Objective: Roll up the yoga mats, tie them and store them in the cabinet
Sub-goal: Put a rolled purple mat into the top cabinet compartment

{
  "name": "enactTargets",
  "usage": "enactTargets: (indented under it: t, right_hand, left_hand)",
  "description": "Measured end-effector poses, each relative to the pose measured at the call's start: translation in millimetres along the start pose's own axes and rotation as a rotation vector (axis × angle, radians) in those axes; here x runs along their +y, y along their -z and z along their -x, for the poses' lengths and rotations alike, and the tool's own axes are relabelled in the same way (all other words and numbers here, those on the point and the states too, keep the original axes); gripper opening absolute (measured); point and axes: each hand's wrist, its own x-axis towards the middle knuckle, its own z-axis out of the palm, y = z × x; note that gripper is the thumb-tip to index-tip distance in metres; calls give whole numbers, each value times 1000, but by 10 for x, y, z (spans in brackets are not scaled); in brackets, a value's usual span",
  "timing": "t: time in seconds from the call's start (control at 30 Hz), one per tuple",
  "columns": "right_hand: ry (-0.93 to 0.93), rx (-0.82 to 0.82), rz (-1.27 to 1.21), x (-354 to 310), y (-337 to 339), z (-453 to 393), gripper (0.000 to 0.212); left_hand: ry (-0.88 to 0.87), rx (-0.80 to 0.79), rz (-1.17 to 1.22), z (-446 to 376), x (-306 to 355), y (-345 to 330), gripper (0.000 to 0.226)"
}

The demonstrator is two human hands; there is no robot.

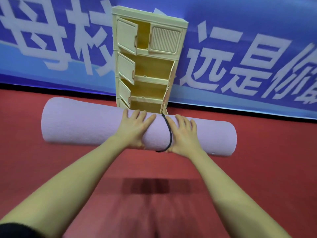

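Both hands, left hand [135, 127] and right hand [183, 134], flat, fingers straight, on rolled mat [82, 122]; long axis left-right.

I see a red floor [257, 169] filling the near and middle ground, smooth and matte, with a dark soft-edged shadow [145, 185] on it near the centre. Along the far side runs a blue banner [240, 23] printed with large white characters, paler blue toward its lower edge. A thin dark strip [34, 87] shows at far left between banner and floor, possibly a gap. The light seems even.
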Motion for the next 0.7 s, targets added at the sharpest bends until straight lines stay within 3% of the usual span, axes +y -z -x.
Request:
enactTargets:
  t: [0.2, 0.37, 0.53, 0.7]
  right_hand:
    - [54, -57, 127, 591, 27, -945, 127]
    - [93, 22, 162, 761, -201, -1829, 136]
    - [103, 16, 195, 774, -426, -2941, 137]
    - [37, 104, 102, 793, -555, -4022, 123]
  left_hand:
    - [-25, 92, -49, -1058, -330, -78, 121]
    - [-84, 141, -85, -1788, -838, -307, 123]
    - [-125, 232, -109, -2620, -1628, -511, 120]
    - [-169, 273, -157, -3491, -2463, -605, 120]
